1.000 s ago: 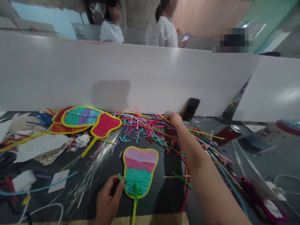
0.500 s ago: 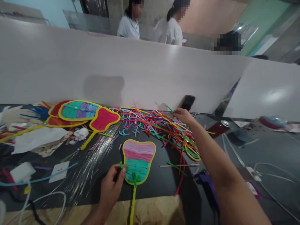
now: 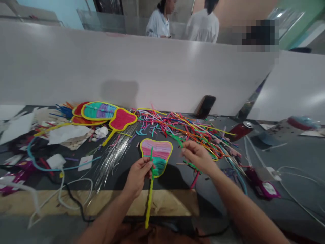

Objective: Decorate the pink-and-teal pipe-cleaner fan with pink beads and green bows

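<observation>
A fan-shaped pipe-cleaner piece (image 3: 158, 146), banded lilac, pink and teal inside a yellow border, lies on the dark table. Its yellow handle (image 3: 150, 203) points toward me. Over the teal part, my left hand (image 3: 137, 174) pinches a short green pipe cleaner (image 3: 151, 152), whose tip sticks up between the fingers. To the right of the fan, my right hand (image 3: 197, 155) has its fingertips closed on another green pipe cleaner (image 3: 179, 139). Beyond that hand spreads a tangled heap of colourful pipe cleaners (image 3: 172, 122).
Finished-looking fans (image 3: 123, 119) lie at back left, near clear strands (image 3: 114, 152) and a white charger (image 3: 56, 160). A phone (image 3: 206, 105) leans on the white partition (image 3: 162, 74). A red can (image 3: 241, 130) and purple glue gun (image 3: 264, 184) stand and lie at right. People are behind the partition.
My right hand has come back from the heap toward the fan with a green pipe cleaner. My left hand has moved onto the fan's lower part. The view has shifted.
</observation>
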The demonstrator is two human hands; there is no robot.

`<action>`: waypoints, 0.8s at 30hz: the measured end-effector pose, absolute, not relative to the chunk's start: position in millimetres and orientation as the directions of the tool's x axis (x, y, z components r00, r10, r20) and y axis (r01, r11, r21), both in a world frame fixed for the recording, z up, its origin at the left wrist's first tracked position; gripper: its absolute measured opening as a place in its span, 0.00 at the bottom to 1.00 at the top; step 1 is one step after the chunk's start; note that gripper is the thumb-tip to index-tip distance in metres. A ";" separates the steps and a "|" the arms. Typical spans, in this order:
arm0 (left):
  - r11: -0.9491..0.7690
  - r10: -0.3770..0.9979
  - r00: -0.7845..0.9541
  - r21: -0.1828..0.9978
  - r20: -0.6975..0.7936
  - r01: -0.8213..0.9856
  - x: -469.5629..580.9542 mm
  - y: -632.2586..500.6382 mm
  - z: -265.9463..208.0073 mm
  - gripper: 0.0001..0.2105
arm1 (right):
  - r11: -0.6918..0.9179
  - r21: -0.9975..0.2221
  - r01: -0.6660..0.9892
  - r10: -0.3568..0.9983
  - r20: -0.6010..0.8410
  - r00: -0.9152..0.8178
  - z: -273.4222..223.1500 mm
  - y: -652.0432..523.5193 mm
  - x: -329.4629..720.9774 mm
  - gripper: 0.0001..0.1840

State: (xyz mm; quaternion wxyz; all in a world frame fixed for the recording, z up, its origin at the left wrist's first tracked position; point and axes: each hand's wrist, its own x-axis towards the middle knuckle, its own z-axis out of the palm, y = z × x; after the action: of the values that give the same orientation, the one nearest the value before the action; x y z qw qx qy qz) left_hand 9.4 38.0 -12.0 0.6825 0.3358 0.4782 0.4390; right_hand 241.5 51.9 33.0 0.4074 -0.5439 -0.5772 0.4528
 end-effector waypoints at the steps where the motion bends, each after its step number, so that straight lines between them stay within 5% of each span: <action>1: 0.396 0.917 0.172 0.874 -0.360 -0.282 13.9 37.0 -10.9 0.14 | 0.001 -0.962 0.271 0.991 -0.036 -0.129 28.7 38.4 228.9 0.07; 14: 0.376 0.884 0.313 0.926 -0.347 -0.034 36.5 23.0 -6.7 0.15 | 0.081 -0.896 0.437 0.996 0.089 -0.002 -19.4 -18.1 189.8 0.09; 24: 0.398 0.873 0.285 0.916 -0.394 0.049 24.8 1.1 -8.9 0.13 | 0.041 -0.973 0.228 0.998 0.030 -0.049 -22.7 -39.2 185.7 0.14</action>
State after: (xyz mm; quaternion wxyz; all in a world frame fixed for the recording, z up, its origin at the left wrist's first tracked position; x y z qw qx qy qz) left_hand 24.8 1.1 -8.9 0.6623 0.4518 0.5102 0.3114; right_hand 185.7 -39.2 -22.7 0.4366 -0.5339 -0.5742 0.4411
